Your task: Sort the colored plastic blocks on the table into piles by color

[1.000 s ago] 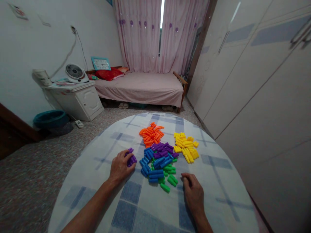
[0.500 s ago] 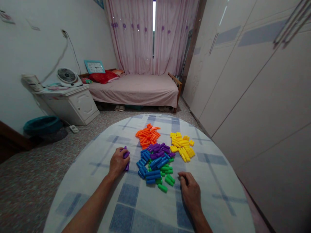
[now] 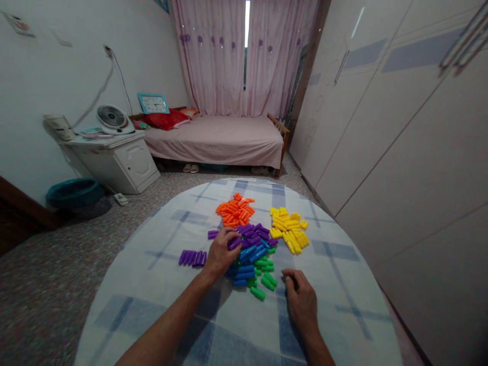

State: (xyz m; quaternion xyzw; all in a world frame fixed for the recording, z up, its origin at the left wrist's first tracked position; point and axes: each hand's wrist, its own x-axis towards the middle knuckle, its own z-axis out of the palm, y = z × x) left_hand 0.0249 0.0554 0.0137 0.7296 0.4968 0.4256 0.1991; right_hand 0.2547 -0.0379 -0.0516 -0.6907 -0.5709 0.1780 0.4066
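Note:
My left hand [image 3: 221,253] is over the left side of the purple pile, its fingers closed on a purple plastic block [image 3: 234,243]. The blocks are short and tube-like. To its left lies a neat row of several purple blocks [image 3: 188,257], and a smaller purple piece [image 3: 212,235] rests behind the hand. Purple blocks [image 3: 253,233] are heaped beside blue blocks [image 3: 244,274], partly hidden by my hand, and green blocks [image 3: 264,265]. Resting on the cloth at the right, my right hand [image 3: 302,297] has loosely curled fingers, with nothing visible in them.
Orange blocks [image 3: 235,210] form a heap at the back, and yellow blocks [image 3: 290,229] one at the right. The round table wears a checked cloth [image 3: 343,290]. Beyond are a bed [image 3: 221,134], a wardrobe [image 3: 400,152] and a cabinet with a fan [image 3: 112,118].
My left hand has moved right from the purple row to the purple pile and now holds a block there. The row is uncovered. My right hand stays put; the view shifts slightly.

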